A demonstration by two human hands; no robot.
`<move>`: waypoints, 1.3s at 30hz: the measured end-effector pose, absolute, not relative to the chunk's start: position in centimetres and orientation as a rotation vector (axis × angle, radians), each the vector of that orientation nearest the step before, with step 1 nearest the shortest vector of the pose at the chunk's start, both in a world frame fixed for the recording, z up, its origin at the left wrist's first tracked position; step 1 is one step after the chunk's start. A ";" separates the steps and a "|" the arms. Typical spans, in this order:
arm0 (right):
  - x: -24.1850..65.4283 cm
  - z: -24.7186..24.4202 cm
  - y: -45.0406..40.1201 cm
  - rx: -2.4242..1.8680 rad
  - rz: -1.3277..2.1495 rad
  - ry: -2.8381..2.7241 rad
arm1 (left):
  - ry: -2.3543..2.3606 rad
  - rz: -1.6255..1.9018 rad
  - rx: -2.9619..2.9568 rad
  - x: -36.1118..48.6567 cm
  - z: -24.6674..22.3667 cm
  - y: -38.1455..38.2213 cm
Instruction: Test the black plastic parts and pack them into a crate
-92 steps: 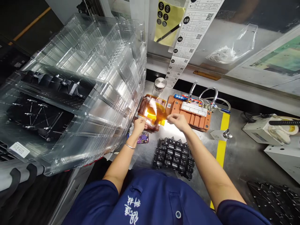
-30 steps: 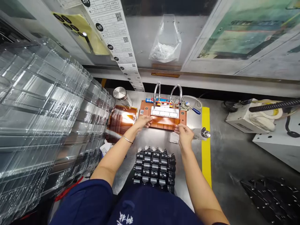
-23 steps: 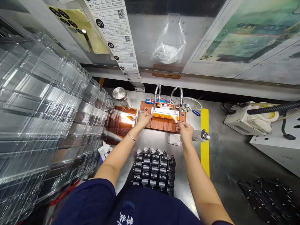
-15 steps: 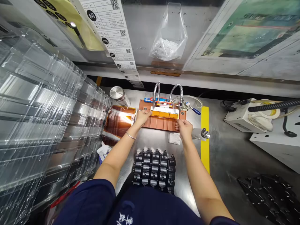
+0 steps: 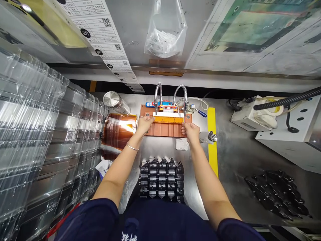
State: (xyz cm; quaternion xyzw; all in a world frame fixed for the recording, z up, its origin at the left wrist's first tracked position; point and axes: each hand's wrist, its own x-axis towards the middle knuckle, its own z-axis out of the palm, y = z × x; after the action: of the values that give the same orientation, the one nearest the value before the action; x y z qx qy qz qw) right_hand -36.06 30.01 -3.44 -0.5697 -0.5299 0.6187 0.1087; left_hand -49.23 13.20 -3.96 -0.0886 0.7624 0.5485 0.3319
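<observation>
An orange strip with rows of small dark marks (image 5: 168,119) lies across a copper-brown fixture plate (image 5: 165,130), below a white bar (image 5: 165,114). Its left end is pinched by the closed fingers of my left hand (image 5: 144,125). At the right end, my right hand (image 5: 191,130) has its thumb and finger closed on the strip's corner. Two bendable metal hoses (image 5: 180,87) arch down at either end of the strip. A blue device (image 5: 149,104) sits behind it. Between my forearms is a black moulded tray (image 5: 162,177).
Clear plastic trays (image 5: 47,134) are stacked high on the left. A glossy amber sheet (image 5: 119,130) and a metal-lidded jar (image 5: 111,99) stand beside the fixture. To the right are a metal-topped bottle (image 5: 209,137), yellow tape (image 5: 212,150), a white machine (image 5: 253,117) and another black tray (image 5: 277,194).
The whole view has shifted, so the bench and fixture appear farther left and slightly higher. Both hands stay at the ends of the orange strip, with little visible movement against the fixture.
</observation>
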 end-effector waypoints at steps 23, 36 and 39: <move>-18.4 -5.6 23.4 -1.520 1.831 -2.035 | 1.828 1.502 -0.278 -49.5 -3.4 7.8; -18.8 -5.9 24.0 -1.521 1.584 -2.099 | 1.866 1.461 -0.265 -47.4 -2.4 10.2; -26.2 -4.7 27.9 -1.465 1.601 -1.985 | 1.913 1.426 -0.247 -48.3 -2.8 11.7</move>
State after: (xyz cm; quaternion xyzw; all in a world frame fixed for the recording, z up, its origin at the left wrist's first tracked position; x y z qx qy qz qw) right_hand -26.23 27.86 -4.72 -0.4955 -0.6717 0.5416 0.1001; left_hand -48.29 11.74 -2.84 -0.0959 0.7432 0.5539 0.3628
